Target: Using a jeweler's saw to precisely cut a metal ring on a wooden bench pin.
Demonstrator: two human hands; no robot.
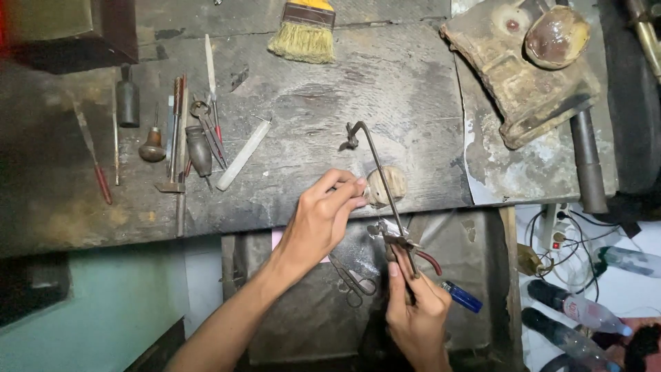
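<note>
My right hand grips the handle end of a thin metal frame saw, whose frame runs up and away over the workbench. My left hand pinches something small at the bench's front edge, against a round wooden peg beside the saw; the piece itself is too small to make out. Both hands hover over an open drawer under the bench.
Files, gravers and a white stick lie on the dark wooden bench at left. A brush sits at the back, a worn block with a dome at right. Scissors, pliers and a blue lighter lie in the drawer. Plastic bottles rest on the floor.
</note>
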